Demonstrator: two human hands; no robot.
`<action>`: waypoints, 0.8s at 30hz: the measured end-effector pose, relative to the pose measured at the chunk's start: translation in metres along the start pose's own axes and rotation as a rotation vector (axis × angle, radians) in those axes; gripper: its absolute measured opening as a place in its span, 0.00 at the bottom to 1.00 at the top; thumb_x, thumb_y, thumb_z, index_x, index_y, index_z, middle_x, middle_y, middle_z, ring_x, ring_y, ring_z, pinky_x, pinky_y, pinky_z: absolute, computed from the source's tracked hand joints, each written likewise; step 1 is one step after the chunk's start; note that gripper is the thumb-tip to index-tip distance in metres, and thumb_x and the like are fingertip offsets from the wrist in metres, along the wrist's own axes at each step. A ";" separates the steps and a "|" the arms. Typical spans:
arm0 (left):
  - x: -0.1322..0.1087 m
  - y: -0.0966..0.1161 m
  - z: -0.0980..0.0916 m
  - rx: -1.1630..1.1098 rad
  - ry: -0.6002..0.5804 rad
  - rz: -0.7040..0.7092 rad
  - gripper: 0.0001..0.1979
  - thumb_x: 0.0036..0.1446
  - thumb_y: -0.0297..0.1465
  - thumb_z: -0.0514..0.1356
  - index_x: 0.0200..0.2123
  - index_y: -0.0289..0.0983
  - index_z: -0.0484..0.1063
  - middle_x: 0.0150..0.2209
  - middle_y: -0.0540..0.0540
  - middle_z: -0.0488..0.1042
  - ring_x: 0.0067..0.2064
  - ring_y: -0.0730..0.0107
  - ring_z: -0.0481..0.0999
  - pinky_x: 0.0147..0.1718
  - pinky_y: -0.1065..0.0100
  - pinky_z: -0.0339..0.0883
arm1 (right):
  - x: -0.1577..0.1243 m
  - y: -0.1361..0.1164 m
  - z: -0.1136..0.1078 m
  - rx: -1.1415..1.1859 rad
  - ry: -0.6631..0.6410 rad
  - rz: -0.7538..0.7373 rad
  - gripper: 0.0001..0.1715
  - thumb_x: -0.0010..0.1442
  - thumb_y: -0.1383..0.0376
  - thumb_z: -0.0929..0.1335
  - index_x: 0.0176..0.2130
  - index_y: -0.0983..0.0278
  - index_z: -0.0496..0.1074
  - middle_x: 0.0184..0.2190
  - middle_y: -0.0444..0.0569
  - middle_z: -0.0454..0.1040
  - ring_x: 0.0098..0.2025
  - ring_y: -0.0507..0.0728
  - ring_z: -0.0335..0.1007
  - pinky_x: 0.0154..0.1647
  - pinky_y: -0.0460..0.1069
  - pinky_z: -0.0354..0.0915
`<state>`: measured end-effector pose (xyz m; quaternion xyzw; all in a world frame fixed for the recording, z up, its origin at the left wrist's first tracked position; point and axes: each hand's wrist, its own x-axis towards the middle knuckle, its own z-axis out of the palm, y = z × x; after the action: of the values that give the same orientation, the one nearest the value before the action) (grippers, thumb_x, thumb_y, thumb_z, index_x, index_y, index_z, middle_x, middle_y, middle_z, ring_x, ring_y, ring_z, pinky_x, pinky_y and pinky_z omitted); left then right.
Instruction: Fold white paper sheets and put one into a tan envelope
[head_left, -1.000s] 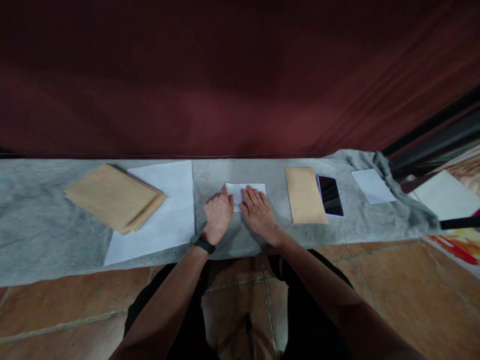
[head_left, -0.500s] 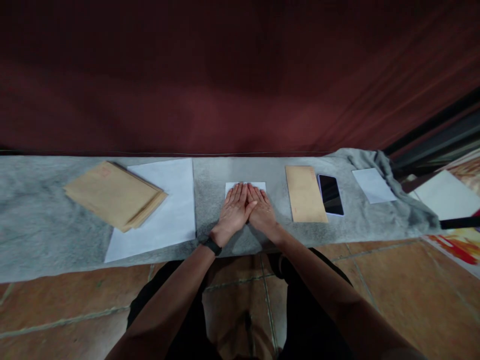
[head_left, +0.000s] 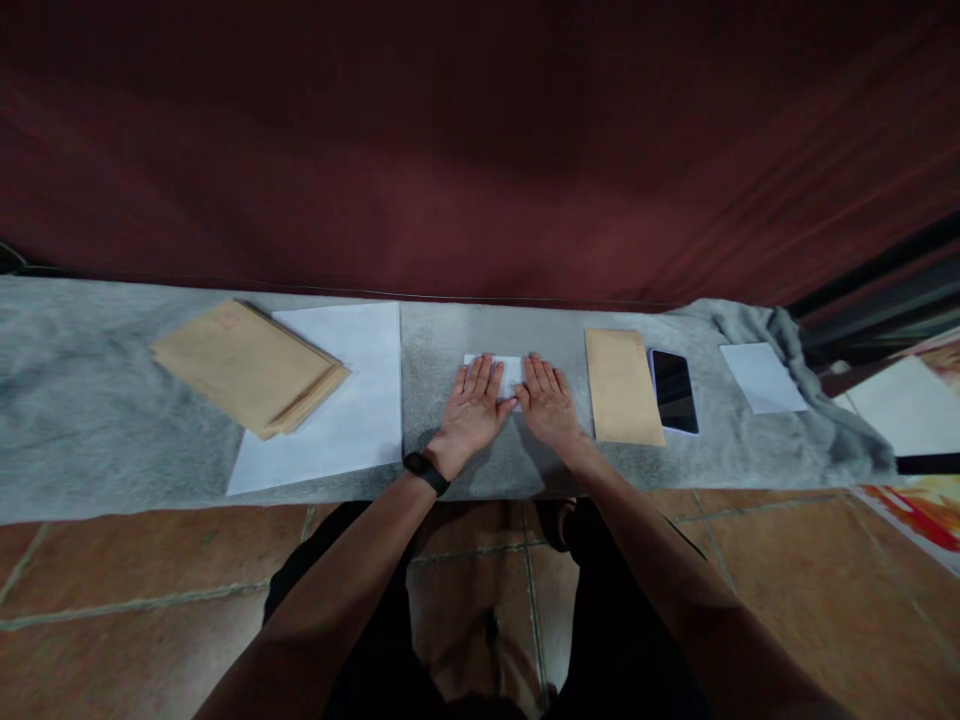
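A small folded white paper (head_left: 510, 370) lies on the grey cloth (head_left: 90, 400) in front of me. My left hand (head_left: 474, 410) rests flat on its left half, fingers stretched out, a black band on the wrist. Flat on the paper's right half is my right hand (head_left: 551, 405), fingers apart. The two hands lie side by side, thumbs nearly touching, and cover most of the paper.
A stack of brown envelopes (head_left: 247, 365) sits on white sheets (head_left: 352, 410) at the left. To the right lie one brown envelope (head_left: 622, 385), a dark phone (head_left: 673, 390) and a folded white paper (head_left: 763, 377). Behind hangs a dark red curtain (head_left: 480, 150); below is tiled floor (head_left: 112, 570).
My left hand moved from beside the paper onto it and flattened. Both hands then slid apart along the paper, from overlapping at the middle to lying side by side.
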<state>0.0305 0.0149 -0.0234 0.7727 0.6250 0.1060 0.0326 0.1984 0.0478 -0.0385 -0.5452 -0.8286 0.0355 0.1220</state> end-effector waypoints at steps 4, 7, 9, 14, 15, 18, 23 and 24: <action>0.000 0.000 0.000 0.009 -0.017 -0.017 0.35 0.72 0.44 0.47 0.73 0.28 0.52 0.75 0.32 0.49 0.77 0.51 0.46 0.73 0.46 0.42 | 0.001 0.006 -0.004 -0.034 -0.016 0.038 0.35 0.76 0.58 0.54 0.73 0.74 0.53 0.75 0.59 0.51 0.75 0.65 0.49 0.75 0.62 0.46; 0.001 0.001 0.000 0.011 -0.027 -0.027 0.35 0.72 0.43 0.47 0.73 0.28 0.51 0.75 0.32 0.49 0.77 0.51 0.45 0.73 0.45 0.41 | 0.002 0.011 -0.008 -0.053 -0.029 0.072 0.35 0.76 0.58 0.54 0.73 0.74 0.54 0.75 0.59 0.52 0.75 0.66 0.51 0.74 0.62 0.47; 0.001 0.002 -0.001 0.012 -0.033 -0.033 0.35 0.72 0.44 0.47 0.73 0.29 0.51 0.75 0.32 0.49 0.77 0.52 0.45 0.73 0.46 0.41 | 0.003 0.014 -0.010 -0.059 -0.032 0.097 0.35 0.75 0.59 0.54 0.72 0.74 0.55 0.74 0.60 0.53 0.74 0.66 0.51 0.74 0.63 0.48; 0.002 0.002 -0.004 0.011 -0.062 -0.053 0.34 0.72 0.43 0.46 0.73 0.28 0.51 0.76 0.32 0.48 0.77 0.52 0.45 0.74 0.47 0.41 | 0.005 0.015 -0.015 -0.032 0.025 0.153 0.35 0.75 0.61 0.54 0.72 0.77 0.55 0.74 0.64 0.53 0.75 0.68 0.50 0.74 0.65 0.47; 0.003 0.002 -0.004 0.006 -0.068 -0.057 0.34 0.72 0.42 0.46 0.73 0.28 0.51 0.76 0.33 0.48 0.77 0.52 0.45 0.74 0.47 0.41 | 0.004 0.013 -0.016 -0.014 0.035 0.142 0.35 0.75 0.61 0.54 0.72 0.77 0.55 0.74 0.64 0.52 0.75 0.68 0.49 0.74 0.65 0.47; 0.003 0.001 -0.005 -0.022 -0.068 -0.061 0.32 0.72 0.39 0.45 0.73 0.29 0.52 0.75 0.34 0.49 0.77 0.54 0.45 0.74 0.47 0.42 | 0.002 0.000 -0.015 0.081 0.019 0.032 0.34 0.75 0.60 0.54 0.73 0.73 0.55 0.75 0.61 0.52 0.76 0.64 0.46 0.75 0.63 0.47; 0.002 -0.003 -0.002 -0.079 -0.048 -0.042 0.32 0.67 0.29 0.44 0.74 0.33 0.52 0.75 0.37 0.50 0.77 0.57 0.44 0.74 0.47 0.42 | -0.009 -0.022 -0.012 0.191 -0.102 -0.152 0.33 0.76 0.58 0.53 0.73 0.68 0.56 0.74 0.56 0.57 0.76 0.59 0.49 0.77 0.60 0.47; 0.002 -0.004 -0.001 -0.083 -0.047 -0.044 0.32 0.67 0.28 0.44 0.74 0.33 0.52 0.75 0.37 0.50 0.77 0.57 0.44 0.74 0.47 0.42 | -0.010 -0.024 -0.012 0.189 -0.111 -0.160 0.33 0.76 0.58 0.53 0.73 0.68 0.56 0.74 0.55 0.56 0.76 0.58 0.49 0.77 0.60 0.46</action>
<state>0.0270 0.0174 -0.0224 0.7590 0.6360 0.1128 0.0816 0.1836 0.0282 -0.0240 -0.4608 -0.8679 0.1335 0.1291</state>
